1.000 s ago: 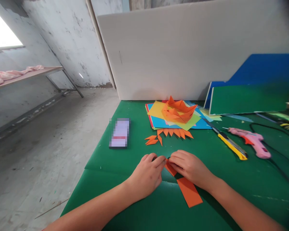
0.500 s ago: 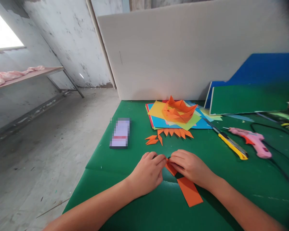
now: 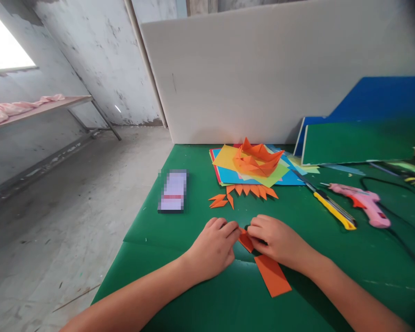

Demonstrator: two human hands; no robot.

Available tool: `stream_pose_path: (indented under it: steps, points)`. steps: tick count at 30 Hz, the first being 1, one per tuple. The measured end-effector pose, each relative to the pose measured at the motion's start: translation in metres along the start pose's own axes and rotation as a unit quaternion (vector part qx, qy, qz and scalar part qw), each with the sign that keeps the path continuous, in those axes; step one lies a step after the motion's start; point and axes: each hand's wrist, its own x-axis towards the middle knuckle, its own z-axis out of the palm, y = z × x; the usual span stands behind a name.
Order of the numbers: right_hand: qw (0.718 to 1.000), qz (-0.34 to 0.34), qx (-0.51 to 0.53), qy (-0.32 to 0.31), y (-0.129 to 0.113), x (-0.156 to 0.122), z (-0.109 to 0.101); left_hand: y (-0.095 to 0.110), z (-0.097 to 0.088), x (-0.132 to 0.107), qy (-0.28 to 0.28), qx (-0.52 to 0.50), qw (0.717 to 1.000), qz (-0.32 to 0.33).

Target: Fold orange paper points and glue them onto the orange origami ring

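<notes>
My left hand (image 3: 216, 242) is closed on the upper left end of a small orange paper piece (image 3: 246, 240), low over the green table. On its other side, my right hand (image 3: 270, 237) has its fingers bent and pressed together against the paper's right edge. Part of the piece is hidden by the fingers. Just below my right hand lies a flat orange paper strip (image 3: 273, 275). Beyond the hands, several folded orange paper points (image 3: 251, 191) sit in a row, with a few loose ones (image 3: 219, 201) to their left.
An orange folded-paper ring (image 3: 259, 159) rests on a stack of coloured paper (image 3: 224, 161). To the right are a yellow utility knife (image 3: 334, 210) and a pink glue gun (image 3: 361, 200) with its cord. A pixelated phone-like object (image 3: 173, 191) lies near the left table edge.
My right hand has shifted slightly right, opening a small gap from my left hand. My left hand has barely moved, and the loose strip lies as before.
</notes>
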Motion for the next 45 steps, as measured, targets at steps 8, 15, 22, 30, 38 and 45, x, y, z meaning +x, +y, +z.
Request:
stream_pose_path:
  steps: [8,15,22,30,38,45]
  points:
    - [0.999,0.011,0.012,-0.034,0.006,-0.004,-0.007,0.0,0.002,-0.001,-0.003,0.024,1.0,0.005]
    - [1.0,0.009,-0.001,-0.005,0.012,-0.011,-0.011,0.002,0.002,-0.001,-0.003,0.036,0.999,0.003]
    - [0.994,-0.013,0.09,0.058,0.005,-0.006,-0.009,0.007,0.006,-0.005,-0.003,0.05,0.999,-0.018]
    - [0.998,-0.01,0.031,0.061,0.013,-0.005,-0.011,0.006,0.008,-0.005,0.017,0.008,0.999,-0.037]
    - [0.997,-0.01,0.018,0.079,0.015,-0.006,-0.011,-0.012,0.008,-0.006,0.064,-0.08,0.994,-0.037]
    - [0.997,0.002,0.023,0.072,0.013,-0.006,-0.012,-0.017,0.004,-0.006,0.069,-0.09,0.993,-0.045]
